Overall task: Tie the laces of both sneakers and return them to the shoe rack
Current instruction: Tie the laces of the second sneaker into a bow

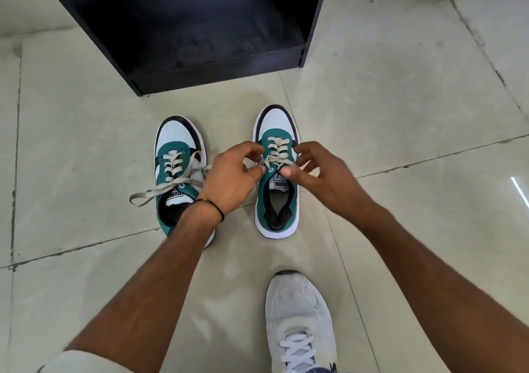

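Observation:
Two green, white and black sneakers stand side by side on the tiled floor, toes pointing away from me. The left sneaker (176,155) has its grey laces tied in a bow, with loops trailing to both sides. Over the right sneaker (276,201) both hands work the grey laces (276,150). My left hand (229,178) pinches a lace end between thumb and fingers at the shoe's left side. My right hand (317,172) pinches the other lace end at the shoe's right side. The lace ends are mostly hidden by my fingers.
A black shoe rack (200,29) stands on the floor just beyond the sneakers, its lowest shelf open toward me. A white sneaker worn on my foot (299,321) rests at the bottom centre. Pale floor tiles (415,86) surround everything.

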